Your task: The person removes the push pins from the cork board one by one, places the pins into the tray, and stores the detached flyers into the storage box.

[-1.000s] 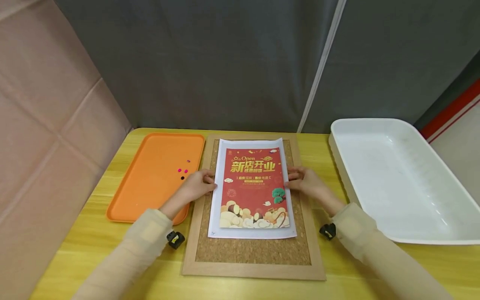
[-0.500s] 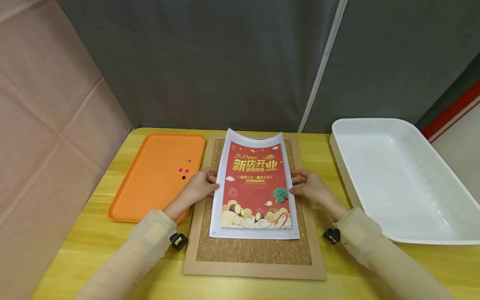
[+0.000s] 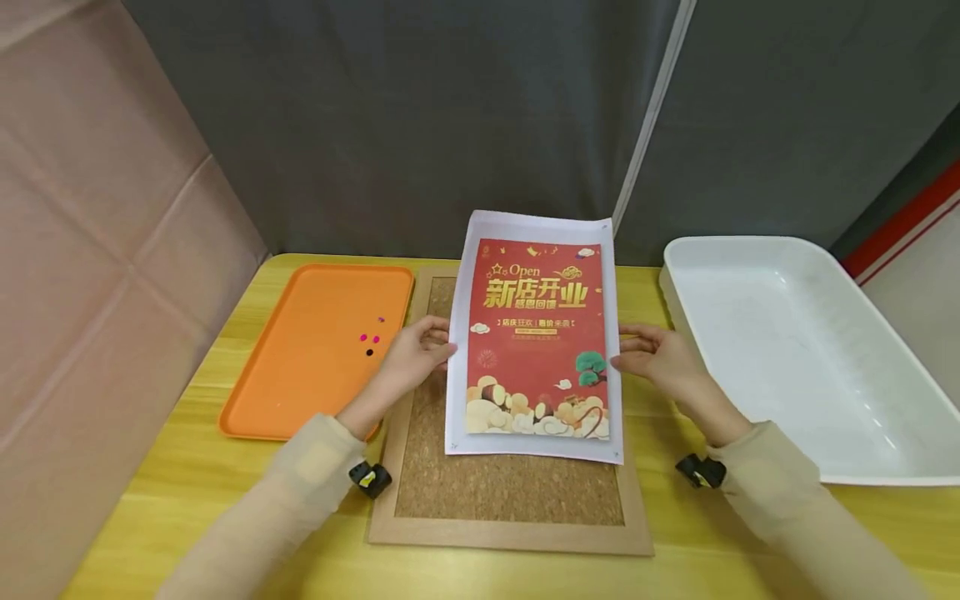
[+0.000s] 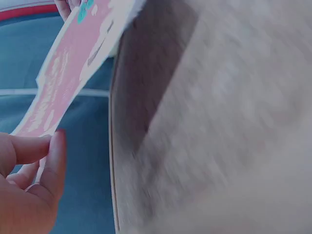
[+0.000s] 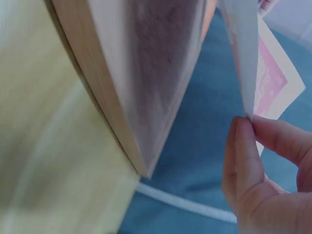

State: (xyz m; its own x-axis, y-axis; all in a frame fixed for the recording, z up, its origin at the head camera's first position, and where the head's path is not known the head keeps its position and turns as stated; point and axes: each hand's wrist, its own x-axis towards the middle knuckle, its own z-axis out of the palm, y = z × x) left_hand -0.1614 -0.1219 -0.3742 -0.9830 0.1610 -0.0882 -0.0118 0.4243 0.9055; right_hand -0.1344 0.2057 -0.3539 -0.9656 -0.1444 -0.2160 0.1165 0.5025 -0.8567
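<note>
A red poster [image 3: 536, 342] with a white border and gold lettering is held up between both hands in the head view. My left hand [image 3: 412, 354] pinches its left edge, thumb in front and fingers behind. On the opposite edge, my right hand [image 3: 663, 367] pinches it the same way. Below the poster lies a wood-framed cork board [image 3: 510, 496], its upper right part hidden by the sheet. Both wrist views show the poster raised off the board, with the left hand [image 4: 36, 175] and right hand [image 5: 268, 165] each gripping an edge.
Left of the board sits an orange tray [image 3: 300, 358] bearing several small pink and dark pins [image 3: 370, 340]. A deep white bin [image 3: 810, 358] stands at the right. Behind the yellow table [image 3: 187, 500] hangs a dark grey curtain [image 3: 420, 125].
Both hands have lifted the poster off the cork board and carried it up and to the right. Its top edge curved upward first. Tray, board and bin stay put.
</note>
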